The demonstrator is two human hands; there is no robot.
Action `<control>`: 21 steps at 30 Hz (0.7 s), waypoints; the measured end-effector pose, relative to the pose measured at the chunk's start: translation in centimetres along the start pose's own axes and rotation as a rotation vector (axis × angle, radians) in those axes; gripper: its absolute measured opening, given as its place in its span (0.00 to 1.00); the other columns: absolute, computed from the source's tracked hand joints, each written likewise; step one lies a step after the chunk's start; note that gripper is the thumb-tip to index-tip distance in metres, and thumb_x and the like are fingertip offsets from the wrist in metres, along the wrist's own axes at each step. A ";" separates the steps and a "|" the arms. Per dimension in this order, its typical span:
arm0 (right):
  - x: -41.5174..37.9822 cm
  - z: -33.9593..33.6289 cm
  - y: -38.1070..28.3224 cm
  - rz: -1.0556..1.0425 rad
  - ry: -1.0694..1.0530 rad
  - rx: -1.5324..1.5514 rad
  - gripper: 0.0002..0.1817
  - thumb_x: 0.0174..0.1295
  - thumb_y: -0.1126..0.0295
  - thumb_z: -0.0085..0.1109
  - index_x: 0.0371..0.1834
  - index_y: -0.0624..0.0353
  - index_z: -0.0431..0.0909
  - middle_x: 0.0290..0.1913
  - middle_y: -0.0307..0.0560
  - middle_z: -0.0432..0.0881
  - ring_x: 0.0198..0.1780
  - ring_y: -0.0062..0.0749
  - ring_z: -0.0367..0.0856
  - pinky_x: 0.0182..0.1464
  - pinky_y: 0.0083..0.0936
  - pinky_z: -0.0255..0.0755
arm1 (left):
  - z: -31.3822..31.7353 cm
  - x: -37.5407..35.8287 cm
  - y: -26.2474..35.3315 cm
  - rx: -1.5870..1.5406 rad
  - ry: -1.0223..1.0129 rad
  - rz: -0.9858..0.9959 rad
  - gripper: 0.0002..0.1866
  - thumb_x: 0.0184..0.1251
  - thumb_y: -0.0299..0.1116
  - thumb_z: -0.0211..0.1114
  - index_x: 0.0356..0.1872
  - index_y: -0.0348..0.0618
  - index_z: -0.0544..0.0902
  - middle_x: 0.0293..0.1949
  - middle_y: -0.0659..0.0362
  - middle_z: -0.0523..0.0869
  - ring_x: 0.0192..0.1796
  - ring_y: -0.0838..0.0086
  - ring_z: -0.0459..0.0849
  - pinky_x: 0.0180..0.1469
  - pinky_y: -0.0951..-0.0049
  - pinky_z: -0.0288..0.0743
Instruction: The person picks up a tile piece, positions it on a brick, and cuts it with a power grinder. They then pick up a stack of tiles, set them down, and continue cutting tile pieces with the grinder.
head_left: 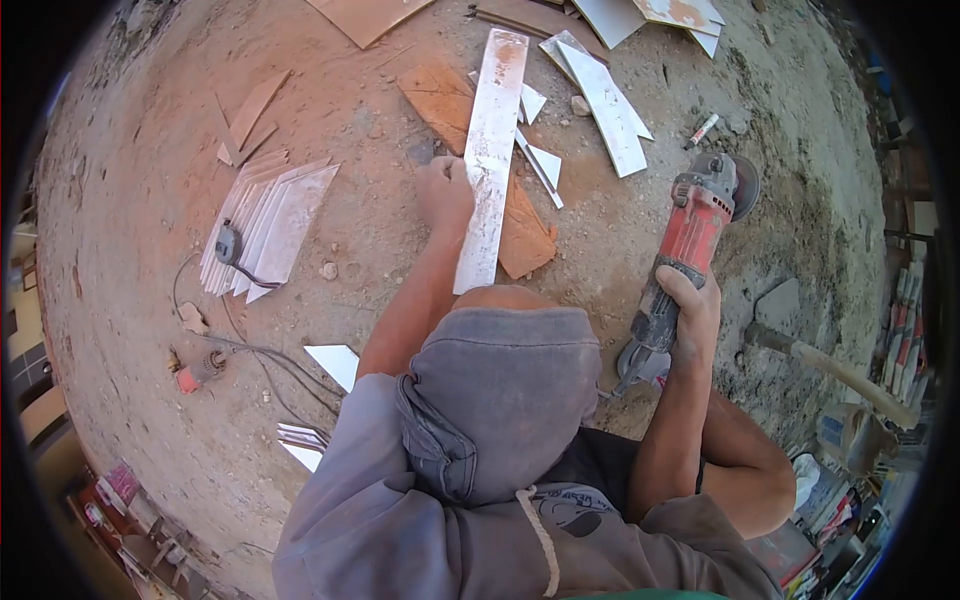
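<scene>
My right hand point(690, 300) is wrapped round the body of a red and grey angle grinder point(690, 230). The grinder is raised over the ground at the right, its disc point(746, 187) at the far end. At the middle, a long white tile strip point(494, 150), smeared with reddish dust, lies across an orange-brown tile piece point(527, 230). My left hand point(447, 190) is closed at the strip's left edge and holds it there; some of the fingers are hidden. The grinder's disc and the strip are well apart.
White tile offcuts point(600, 100) lie ahead. A stack of cut tiles point(270, 220) at the left bears a tape measure point(228, 243). Cables point(270, 352) run along the ground near a small red tool point(198, 372). A marker point(702, 131) and a long-handled hammer-like tool point(840, 368) lie at the right.
</scene>
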State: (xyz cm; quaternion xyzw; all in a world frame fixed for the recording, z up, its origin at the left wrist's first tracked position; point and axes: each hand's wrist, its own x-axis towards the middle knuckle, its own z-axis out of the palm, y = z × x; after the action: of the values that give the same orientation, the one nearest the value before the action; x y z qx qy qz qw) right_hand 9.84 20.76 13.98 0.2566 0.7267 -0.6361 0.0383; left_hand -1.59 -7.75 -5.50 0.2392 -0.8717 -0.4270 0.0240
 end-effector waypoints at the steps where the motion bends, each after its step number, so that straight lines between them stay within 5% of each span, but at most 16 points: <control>1: 0.0 0.0 -0.1 0.004 0.011 0.009 0.23 0.54 0.59 0.68 0.45 0.65 0.76 0.30 0.44 0.81 0.25 0.25 0.80 0.29 0.22 0.73 | -0.8 0.1 -1.2 -0.017 0.025 0.048 0.17 0.71 0.45 0.60 0.40 0.39 0.84 0.42 0.47 0.86 0.44 0.50 0.85 0.51 0.52 0.76; 9: -0.1 -0.5 0.4 0.023 -0.047 0.019 0.21 0.56 0.60 0.67 0.44 0.65 0.76 0.30 0.45 0.82 0.23 0.26 0.79 0.27 0.21 0.73 | -9.0 -6.0 -7.3 -0.054 0.047 -0.132 0.15 0.65 0.41 0.67 0.44 0.41 0.85 0.42 0.49 0.85 0.50 0.55 0.83 0.53 0.60 0.75; 12: -0.1 -0.5 0.4 0.039 -0.173 0.032 0.20 0.57 0.60 0.67 0.44 0.66 0.78 0.32 0.45 0.82 0.27 0.26 0.81 0.31 0.22 0.75 | -12.1 -8.6 -9.8 0.068 0.171 -0.005 0.18 0.65 0.42 0.69 0.47 0.39 0.83 0.51 0.47 0.83 0.58 0.54 0.80 0.60 0.57 0.72; 14: -0.5 -0.3 0.2 -0.009 -0.125 0.057 0.21 0.57 0.62 0.67 0.46 0.67 0.79 0.36 0.44 0.83 0.33 0.26 0.82 0.38 0.24 0.76 | -14.4 -11.0 -9.7 0.400 0.282 0.058 0.26 0.63 0.46 0.71 0.56 0.38 0.80 0.63 0.45 0.76 0.67 0.50 0.72 0.68 0.45 0.62; 15: -0.6 0.1 0.2 -0.038 -0.077 0.076 0.20 0.58 0.62 0.67 0.46 0.67 0.77 0.31 0.46 0.82 0.27 0.27 0.81 0.32 0.23 0.74 | -15.0 -12.3 -10.7 0.400 0.309 0.025 0.26 0.63 0.46 0.71 0.56 0.38 0.80 0.63 0.45 0.76 0.67 0.50 0.72 0.68 0.45 0.62; 17: -0.5 -0.1 1.0 -0.069 -0.104 0.091 0.21 0.58 0.62 0.67 0.48 0.67 0.77 0.35 0.45 0.82 0.31 0.27 0.81 0.36 0.24 0.74 | -15.9 -15.2 -13.1 0.592 0.354 -0.137 0.39 0.61 0.53 0.72 0.68 0.39 0.72 0.72 0.43 0.68 0.76 0.50 0.61 0.72 0.39 0.52; 19: 0.0 -1.3 1.9 -0.037 -0.111 0.107 0.24 0.58 0.62 0.66 0.54 0.67 0.76 0.45 0.45 0.80 0.41 0.25 0.79 0.44 0.25 0.73 | -16.9 -18.2 -14.0 0.626 0.346 -0.276 0.44 0.60 0.56 0.72 0.71 0.39 0.67 0.73 0.42 0.65 0.77 0.48 0.59 0.73 0.37 0.50; 21: 0.3 -1.9 2.0 -0.057 -0.106 0.105 0.24 0.59 0.62 0.65 0.53 0.67 0.76 0.43 0.45 0.81 0.40 0.26 0.80 0.44 0.25 0.74 | -16.7 -20.5 -15.3 0.658 0.321 -0.391 0.50 0.58 0.59 0.72 0.75 0.39 0.63 0.74 0.41 0.63 0.78 0.46 0.57 0.74 0.35 0.47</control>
State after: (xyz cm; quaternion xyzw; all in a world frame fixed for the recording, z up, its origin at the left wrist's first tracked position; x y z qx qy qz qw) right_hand 10.93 22.81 12.37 0.2033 0.6963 -0.6869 0.0450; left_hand 26.70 -19.00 -3.11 0.4588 -0.8850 -0.0794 0.0004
